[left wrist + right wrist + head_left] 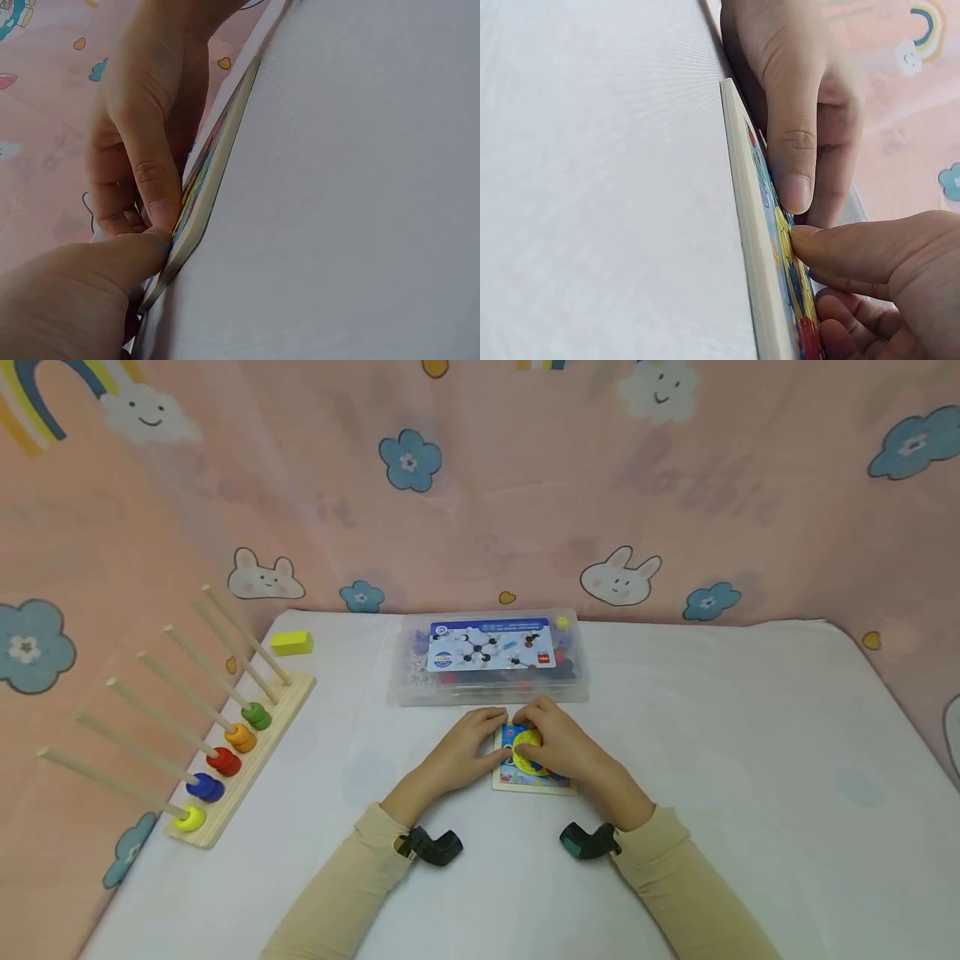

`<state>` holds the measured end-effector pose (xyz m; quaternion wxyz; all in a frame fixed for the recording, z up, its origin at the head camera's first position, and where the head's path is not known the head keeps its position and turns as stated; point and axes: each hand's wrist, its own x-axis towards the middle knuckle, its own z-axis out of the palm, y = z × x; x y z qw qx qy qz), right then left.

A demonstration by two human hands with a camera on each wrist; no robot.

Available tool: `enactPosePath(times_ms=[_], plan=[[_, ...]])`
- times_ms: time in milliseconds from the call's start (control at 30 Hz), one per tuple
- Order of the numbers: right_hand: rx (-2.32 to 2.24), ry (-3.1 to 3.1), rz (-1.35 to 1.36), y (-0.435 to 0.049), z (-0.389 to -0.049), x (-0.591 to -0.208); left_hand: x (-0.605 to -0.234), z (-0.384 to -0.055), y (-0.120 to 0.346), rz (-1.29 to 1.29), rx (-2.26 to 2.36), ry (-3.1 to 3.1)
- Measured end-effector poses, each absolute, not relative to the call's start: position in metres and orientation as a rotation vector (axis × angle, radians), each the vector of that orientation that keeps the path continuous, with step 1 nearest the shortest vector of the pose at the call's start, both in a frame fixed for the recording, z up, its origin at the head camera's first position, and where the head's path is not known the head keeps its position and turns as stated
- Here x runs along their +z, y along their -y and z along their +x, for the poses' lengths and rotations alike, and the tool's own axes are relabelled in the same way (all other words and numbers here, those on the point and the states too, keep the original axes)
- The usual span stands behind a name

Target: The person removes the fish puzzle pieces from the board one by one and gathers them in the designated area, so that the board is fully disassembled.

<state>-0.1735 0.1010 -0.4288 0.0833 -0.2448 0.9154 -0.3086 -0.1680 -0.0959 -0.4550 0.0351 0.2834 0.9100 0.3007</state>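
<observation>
A small wooden picture puzzle (534, 782) lies on the white table, with a pale wood edge and a bright blue, yellow and red picture. At its left side my left hand (472, 750) holds it, thumb over the picture and fingers along the far edge. My right hand (564, 745) reaches over from the right, fingers curled and thumb pressing on the yellow part (784, 226) of the picture. Both thumb tips come close together there, as the left wrist view also shows. My hands hide much of the puzzle (214, 176), including its upper corners.
Right behind the puzzle stands a clear plastic case (491, 689) with a molecule label and coloured parts inside. To the left is a wooden peg rack (258, 760) with coloured rings on several pegs. A yellow block (292, 643) lies near the back left table edge.
</observation>
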Motion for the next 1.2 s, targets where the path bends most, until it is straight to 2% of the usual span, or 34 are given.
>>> enactPosePath(times_ms=[367, 1200], plan=[[-0.972, -2.706, -0.771, -0.1017, -0.1718, -0.4304, -0.4524, -0.1669, 0.0945, 0.875, 0.901, -2.789], [-1.159, -2.749, -0.595, -0.0987, -0.1718, -0.4354, -0.4533, -0.1672, 0.0945, 0.850, 0.902, -2.807]])
